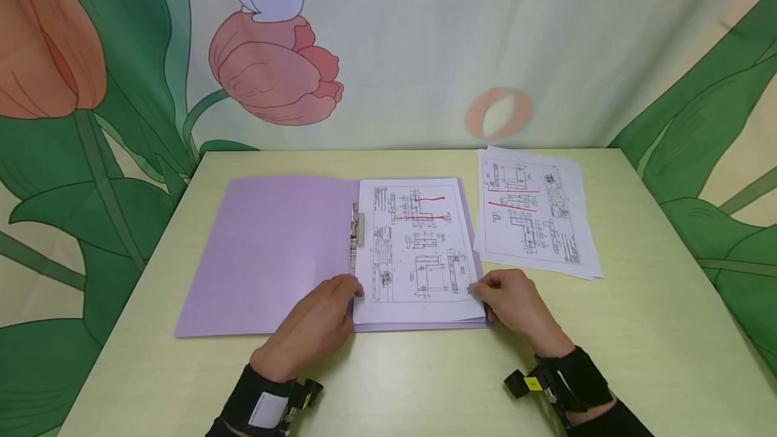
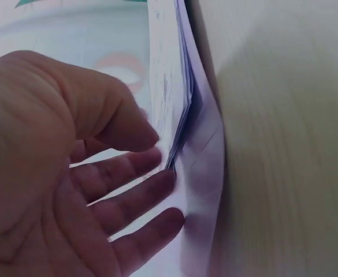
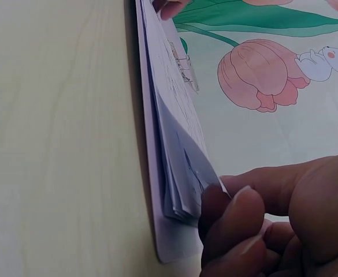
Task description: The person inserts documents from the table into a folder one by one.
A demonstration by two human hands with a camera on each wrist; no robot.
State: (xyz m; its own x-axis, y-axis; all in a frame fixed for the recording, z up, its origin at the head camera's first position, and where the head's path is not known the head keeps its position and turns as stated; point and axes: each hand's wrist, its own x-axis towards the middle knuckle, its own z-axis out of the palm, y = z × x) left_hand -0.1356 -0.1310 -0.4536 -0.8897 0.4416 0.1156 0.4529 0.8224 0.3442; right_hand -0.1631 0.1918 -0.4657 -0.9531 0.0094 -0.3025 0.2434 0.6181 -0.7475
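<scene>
A purple clip folder [image 1: 273, 255] lies opened flat on the table. Several sheets with technical drawings and red lines form a paper stack [image 1: 394, 312] on its right side. My left hand [image 1: 318, 315] is at the stack's lower left edge; in the left wrist view its fingers are fairly straight, tips against the paper edges. At the lower right corner my right hand [image 1: 516, 302] pinches the top paper sheet [image 3: 183, 147] between thumb and fingers. The right wrist view shows that sheet bent up from those below. How many sheets it pinches is hard to tell.
The folder's metal clip [image 1: 357, 231] stands along the spine. Loose drawing sheets [image 1: 546, 255], also marked in red, lie at the back right, close to the folder. Behind the pale table [image 1: 400, 390] hangs a curtain [image 1: 413, 52] printed with flowers.
</scene>
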